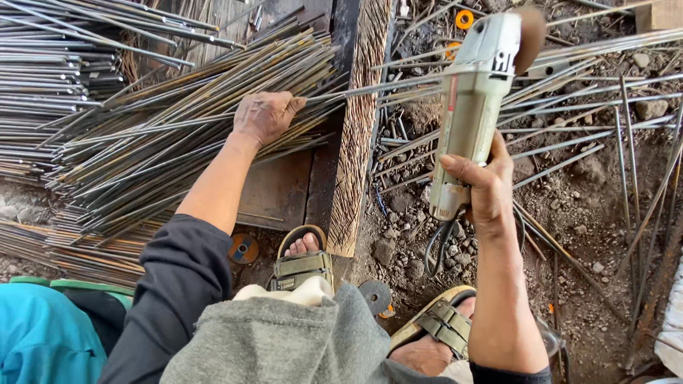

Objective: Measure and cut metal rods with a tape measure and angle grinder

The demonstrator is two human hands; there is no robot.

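Grinder (473,99) gripped in the closed right hand (484,188); left hand (265,115) curls over steel rods (178,135) beside a scarred wooden plank (359,135), loose rods (569,107) littering dirt beyond.

Rod pile (178,135) left of plank (359,128); grinder (473,99) right.
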